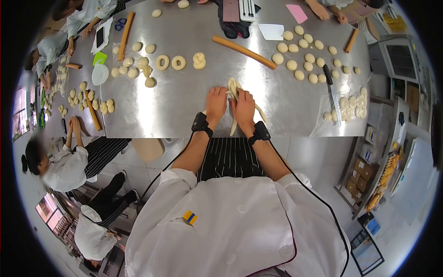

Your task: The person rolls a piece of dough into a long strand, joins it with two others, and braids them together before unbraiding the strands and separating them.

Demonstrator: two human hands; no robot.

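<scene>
Long dough strands point(233, 85) are joined at the top and lie on the metal table point(175, 106), with loose ends reaching toward the near edge. My left hand point(216, 102) is at the left of the strands, its fingers curled close together near the joined part. My right hand point(243, 105) rests over the strands, fingers bent around them. Beyond my hands are two dough rings point(162, 62) and a knotted dough piece point(199, 60). A wooden rolling pin point(244, 52) lies at an angle above them.
Several dough balls point(299, 75) and a knife point(334, 94) lie to the right, beside plastic-covered dough point(353, 107). At left are a bowl point(100, 74), a green scraper point(99, 58) and another rolling pin point(126, 36). Other people stand around the table's far and left sides.
</scene>
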